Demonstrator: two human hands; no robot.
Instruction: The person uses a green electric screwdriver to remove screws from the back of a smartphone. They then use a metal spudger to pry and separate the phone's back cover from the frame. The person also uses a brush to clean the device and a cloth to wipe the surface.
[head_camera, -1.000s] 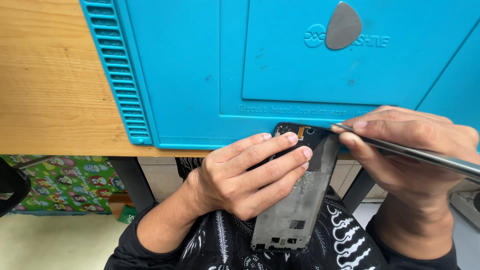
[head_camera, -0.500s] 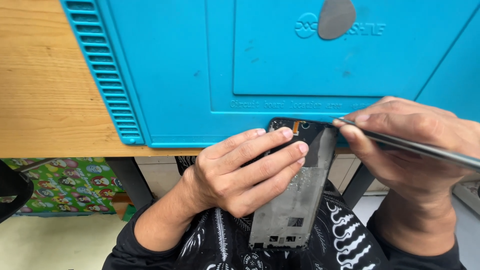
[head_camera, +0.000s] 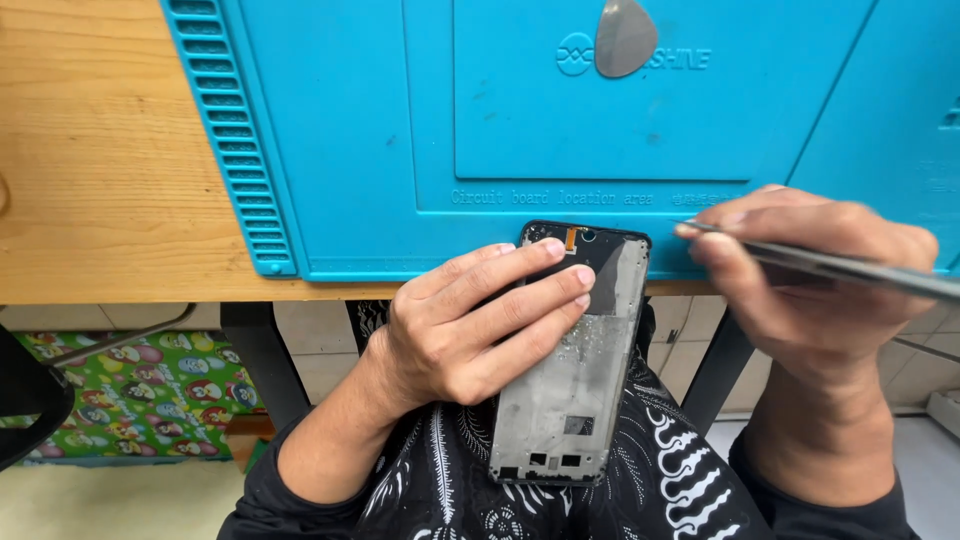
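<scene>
From your head camera, your left hand (head_camera: 470, 330) has its fingers curled around a gutted phone frame (head_camera: 575, 360), whose top end rests on the near edge of the blue mat (head_camera: 350, 130) at 6 o'clock of the mat. Your right hand (head_camera: 810, 290), at 3 o'clock of the frame, pinches thin metal tweezers (head_camera: 830, 265), with a grey pick (head_camera: 625, 38) lying at 12 o'clock on the mat over the wooden table (head_camera: 100, 150).

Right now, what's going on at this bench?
A person sits at a wooden table with a blue work mat on it. Their left hand holds an opened phone frame, inside facing up, its top edge resting on the mat's near edge and the rest hanging over their lap. Their right hand holds a thin metal tool, its tip just right of the phone's top corner. A grey pick lies farther back on the mat.
</scene>
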